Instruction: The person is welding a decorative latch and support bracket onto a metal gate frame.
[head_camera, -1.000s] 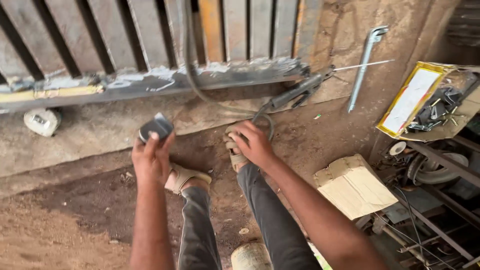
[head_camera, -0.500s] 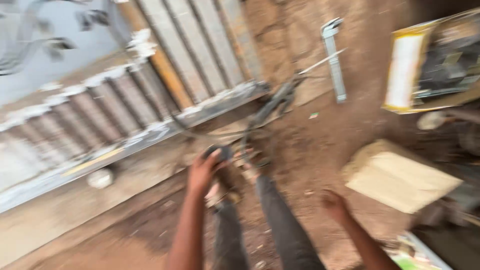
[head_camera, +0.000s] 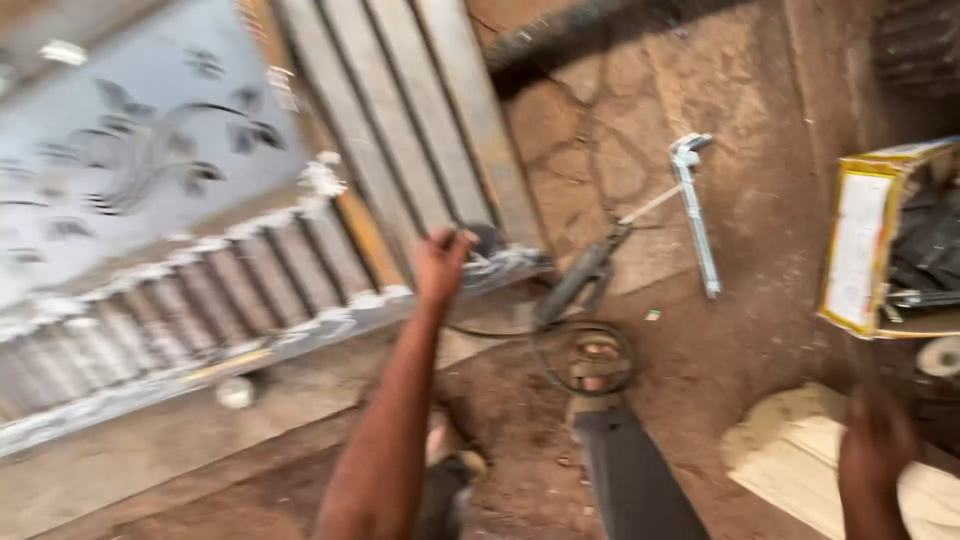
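Note:
My left hand (head_camera: 438, 268) is stretched forward to the lower rail of a grey metal gate (head_camera: 200, 290) that lies on the ground. Its fingers close around a small dark object (head_camera: 487, 238) at the rail's right end. My right hand (head_camera: 878, 440) is a blurred shape at the lower right, over a pale wooden block (head_camera: 790, 450); nothing shows in it, and its fingers cannot be made out. A welding electrode holder (head_camera: 585, 280) with a thin rod lies just right of my left hand.
A dark cable (head_camera: 585, 355) loops around my sandalled foot. A bent metal bar (head_camera: 695, 210) lies on the dirt floor beyond it. A yellow-edged box (head_camera: 870, 240) of tools stands at the right edge. A small white round thing (head_camera: 235, 392) lies under the gate.
My left hand has reached forward and up to the gate rail with the dark object. My right hand has swung from the foot out to the lower right. The view has tilted.

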